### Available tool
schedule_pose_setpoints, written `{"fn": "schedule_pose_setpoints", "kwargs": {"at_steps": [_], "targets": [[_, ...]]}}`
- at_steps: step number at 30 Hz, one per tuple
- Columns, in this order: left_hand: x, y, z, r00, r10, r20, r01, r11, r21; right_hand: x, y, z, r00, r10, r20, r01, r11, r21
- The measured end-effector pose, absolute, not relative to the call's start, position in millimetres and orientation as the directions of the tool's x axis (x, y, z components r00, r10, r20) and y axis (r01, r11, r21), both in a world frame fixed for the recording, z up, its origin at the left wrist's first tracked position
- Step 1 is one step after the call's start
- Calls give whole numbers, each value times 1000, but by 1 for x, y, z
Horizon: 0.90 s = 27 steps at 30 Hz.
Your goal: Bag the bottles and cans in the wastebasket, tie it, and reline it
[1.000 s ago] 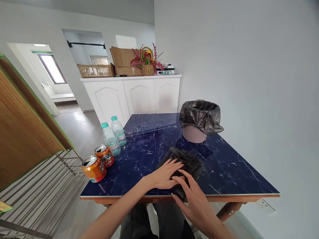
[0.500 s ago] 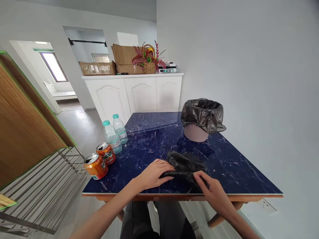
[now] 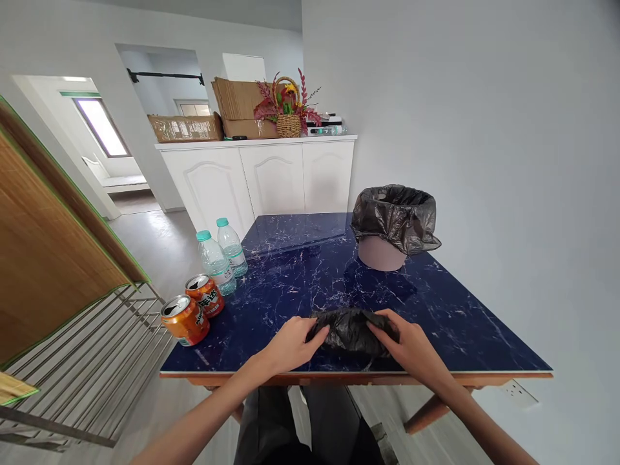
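Black plastic bag (image 3: 352, 330) bunched on counter (image 3: 460, 329) near front edge. Left hand (image 3: 290, 345) pinches its 9 o'clock end, right hand (image 3: 411, 345) its 3 o'clock end, both grips closed on plastic. Step: likely gathering bag. Next move needs even hold. Lined bin (image 3: 393, 226) at 1 o'clock; cans (image 3: 194, 310) at 9 o'clock.

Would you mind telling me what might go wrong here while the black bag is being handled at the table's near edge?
The black plastic bag, gripped between the left hand and the right hand, lies close to the table's near edge, so it could slip off. The two open orange cans stand near the left corner; a sweeping elbow might tip them. The bin looks safely apart.
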<state>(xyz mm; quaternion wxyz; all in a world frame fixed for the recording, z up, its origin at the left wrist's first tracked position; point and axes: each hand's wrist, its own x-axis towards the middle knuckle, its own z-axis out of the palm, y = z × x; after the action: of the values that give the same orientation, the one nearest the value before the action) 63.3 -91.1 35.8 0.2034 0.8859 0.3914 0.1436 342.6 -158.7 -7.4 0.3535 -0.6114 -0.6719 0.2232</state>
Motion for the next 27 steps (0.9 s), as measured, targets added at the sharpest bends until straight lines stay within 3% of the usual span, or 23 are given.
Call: {"fn": "schedule_pose_setpoints", "kwargs": {"at_steps": [3,5,8,11,15,21,27], "targets": [[66,-87,28,547,834,80,723,-518,457,340,-146,-18,90,973,212,732,80,-676],[68,-86,25,526,826,204,718,-560,414,336,-146,-22,118,944,307,808,88,-582],[73,-89,25,596,653,467,632,-740,230,324,-158,-13,77,824,562,892,195,-408],[82,-94,28,746,459,482,498,-866,53,305,-171,3,-99,718,689,897,365,-251],[93,-88,20,833,420,359,460,-888,-28,285,-164,0,-282,740,611,873,462,-157],[91,-56,-11,825,510,245,520,-854,26,299,-124,-37,-257,874,412,916,356,-185],[85,-47,-19,796,546,261,554,-831,50,312,-118,-46,-253,890,379,908,354,-223]]}}
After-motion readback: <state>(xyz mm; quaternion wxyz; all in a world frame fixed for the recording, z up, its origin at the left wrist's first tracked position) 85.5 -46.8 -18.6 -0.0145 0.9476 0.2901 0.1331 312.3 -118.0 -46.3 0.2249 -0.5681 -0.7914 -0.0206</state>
